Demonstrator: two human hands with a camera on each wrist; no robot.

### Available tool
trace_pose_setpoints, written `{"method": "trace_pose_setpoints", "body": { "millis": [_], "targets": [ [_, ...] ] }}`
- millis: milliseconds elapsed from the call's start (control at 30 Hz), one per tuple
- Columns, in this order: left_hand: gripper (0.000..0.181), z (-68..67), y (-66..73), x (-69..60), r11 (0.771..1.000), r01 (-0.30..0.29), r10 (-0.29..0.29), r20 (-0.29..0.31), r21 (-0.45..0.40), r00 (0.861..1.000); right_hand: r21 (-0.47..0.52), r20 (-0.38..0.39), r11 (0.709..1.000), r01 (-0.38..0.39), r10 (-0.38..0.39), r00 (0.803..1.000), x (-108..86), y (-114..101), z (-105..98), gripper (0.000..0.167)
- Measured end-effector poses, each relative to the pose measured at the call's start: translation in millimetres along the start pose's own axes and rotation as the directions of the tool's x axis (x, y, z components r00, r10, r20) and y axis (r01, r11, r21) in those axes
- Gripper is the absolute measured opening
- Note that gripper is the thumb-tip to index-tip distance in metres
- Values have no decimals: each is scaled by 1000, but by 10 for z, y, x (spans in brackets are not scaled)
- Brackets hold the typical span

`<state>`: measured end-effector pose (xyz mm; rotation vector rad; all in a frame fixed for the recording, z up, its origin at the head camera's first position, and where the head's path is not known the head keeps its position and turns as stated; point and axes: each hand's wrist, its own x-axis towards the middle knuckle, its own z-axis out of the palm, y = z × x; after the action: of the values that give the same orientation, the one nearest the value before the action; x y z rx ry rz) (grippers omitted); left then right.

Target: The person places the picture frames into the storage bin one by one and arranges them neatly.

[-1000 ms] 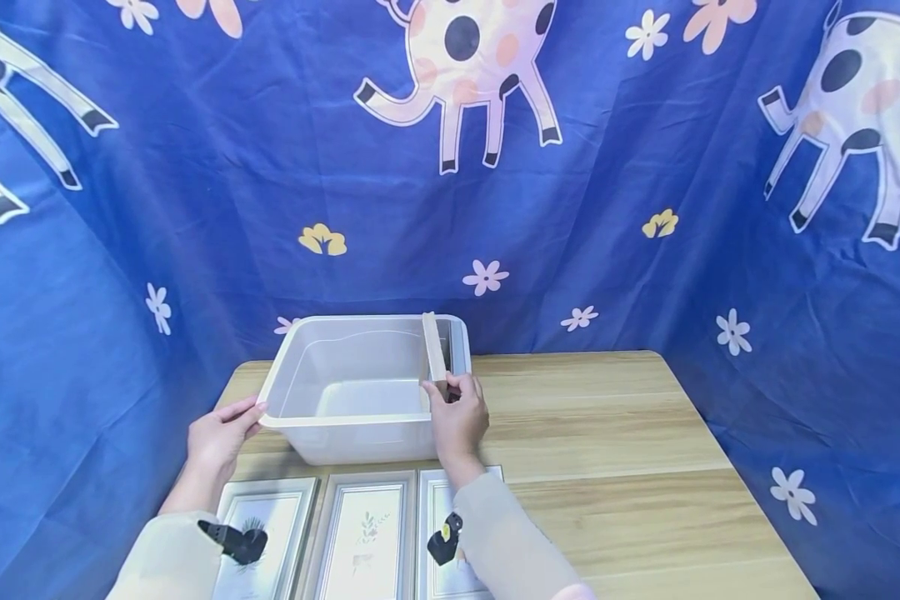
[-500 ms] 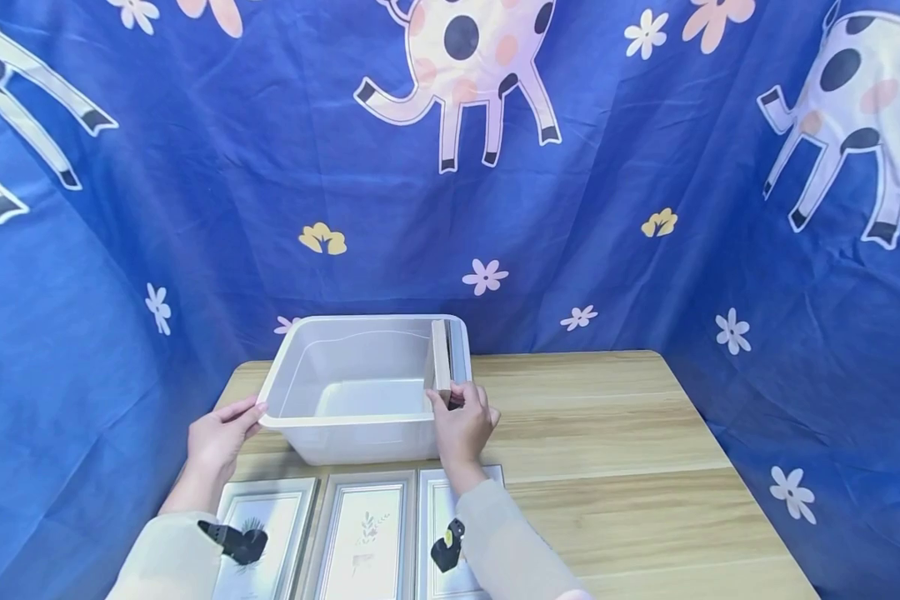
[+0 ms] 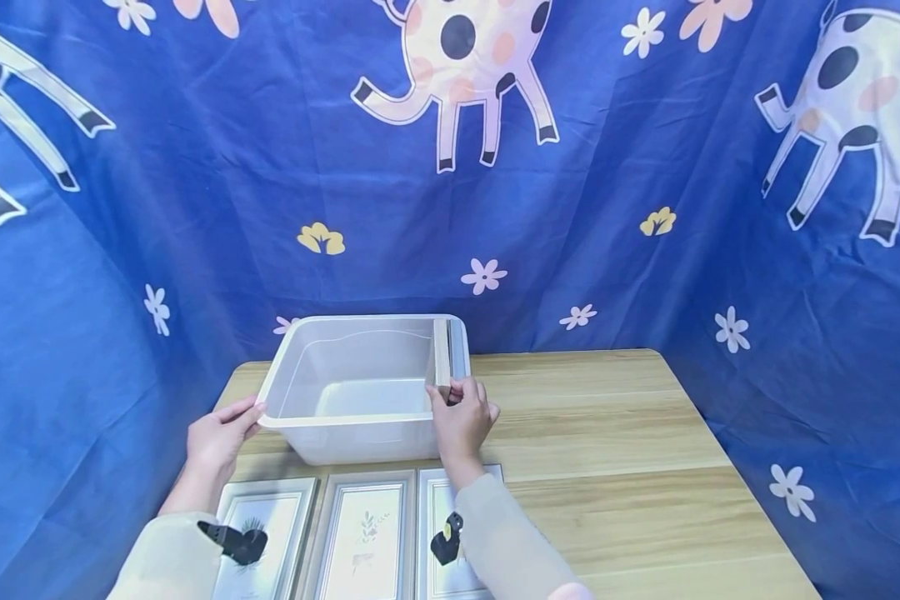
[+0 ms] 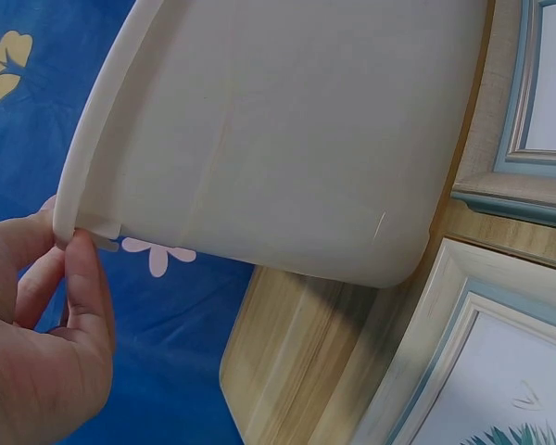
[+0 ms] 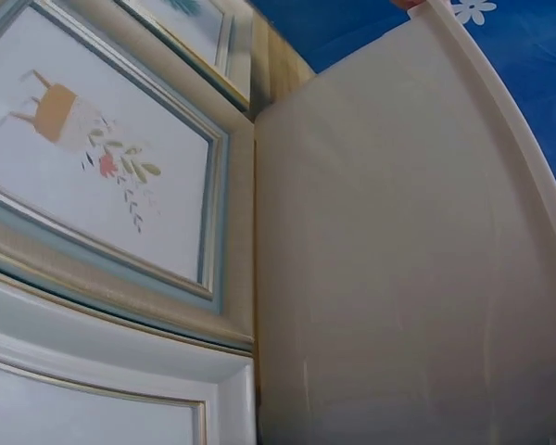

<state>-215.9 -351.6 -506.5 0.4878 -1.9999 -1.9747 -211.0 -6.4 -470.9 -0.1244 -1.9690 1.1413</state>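
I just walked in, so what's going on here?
A person has both hands at a white bin on a table. The left hand pinches its near left corner, while the right hand grips a beige frame standing on edge inside, at the right end. Beside it, by the right wall, stands what looks like a bluish frame. Three picture frames lie in front of the bin.

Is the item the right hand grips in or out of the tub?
In: the beige-edged item stands on edge inside the tub, the right hand at its near end.
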Motion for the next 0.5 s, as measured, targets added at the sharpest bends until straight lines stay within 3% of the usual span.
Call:
{"method": "trace_pose_setpoints", "body": {
  "millis": [167,267,333,400,500],
  "targets": [
    [36,57,202,-194,1000,0,1,18,-18,1000,-29,15,999,-31,31,999,3,2,-1,38],
    [46,149,434,-362,998,50,-50,-1,46,999,-46,22,998,-44,45,999,-8,8,-1,38],
    [49,191,515,-417,995,79,-78,-18,53,997,-53,23,998,-43,45,999,-12,10,3,38],
    [51,199,525,-421,993,98,-96,-26,62,995,-62,17,997,-35,37,999,-18,12,5,38],
    [47,174,447,-372,995,79,-77,-28,66,997,-85,8,996,-25,25,1000,-32,27,6,38]
  ]
}}
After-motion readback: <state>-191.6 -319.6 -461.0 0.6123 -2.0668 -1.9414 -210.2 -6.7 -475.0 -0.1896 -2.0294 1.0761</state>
